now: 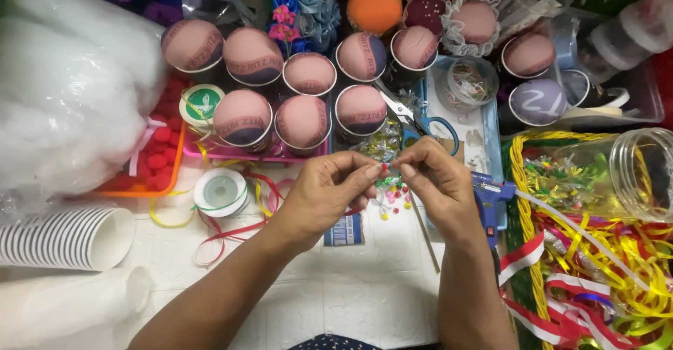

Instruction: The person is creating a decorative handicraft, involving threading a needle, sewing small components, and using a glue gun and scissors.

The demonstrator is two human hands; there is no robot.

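Tiny red bead or pin-head (385, 166), barely showing at centre frame, getting pinched between both sets of fingertips and mostly swallowed by them; hard telling what it really is. Left hand (328, 190) closing thumb and forefinger tight on it from the left, right hand (436, 182) meeting it from the right with thumb and forefinger nipped shut, remaining fingers curling loosely. Hiding just below the hands: a scatter of small coloured beads (391, 197), half covered. Peeking out behind the knuckles, scissors (419, 120) with blue handles, blades partly lost among the padded cups (303, 121) crowding the upper middle. Blue glue gun (491, 197) poking out past the right wrist, body largely blocked. Cut off at lower left, a stack of paper cups (66, 236) lying on its side. Spilling off the upper-left edge, white fibre stuffing (70, 84). At the right edge, a clear plastic jar (624, 171) running out of frame above tangled yellow and red-white ribbons (603, 280). Spool of clear thread (221, 191) sitting left of the hands. Underneath it all, a white tiled tabletop (350, 287), showing only at the bottom; room beyond staying out of sight.
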